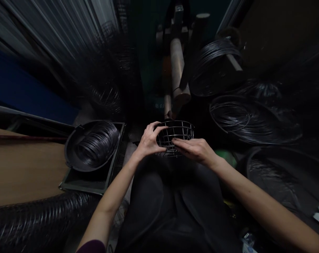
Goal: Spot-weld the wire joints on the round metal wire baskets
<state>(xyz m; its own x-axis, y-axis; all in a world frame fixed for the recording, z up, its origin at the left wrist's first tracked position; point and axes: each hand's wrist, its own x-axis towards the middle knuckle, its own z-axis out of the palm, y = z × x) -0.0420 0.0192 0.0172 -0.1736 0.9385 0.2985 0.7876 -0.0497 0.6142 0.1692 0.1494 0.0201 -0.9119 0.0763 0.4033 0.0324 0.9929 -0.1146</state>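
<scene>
A small round wire basket (187, 130) of thin metal rings and crossbars is between my hands, above my knees. My left hand (150, 140) grips its left side, with thumb and fingers spread around the wires. My right hand (197, 149) is at the basket's near right side, its fingers pressed together against the wires; its thumb is hidden. Just beyond the basket, a thin metal rod (167, 105) of the machine points toward me. A thick metal cylinder (177, 63) extends above it.
At left, a black basin (68, 151) with wire rings (98, 144) rests on a green crate (83, 184). Wire coils (230, 116) lie in a basin at right, with another black tub (254, 158) nearer. A ribbed dark roll (43, 214) lies lower left.
</scene>
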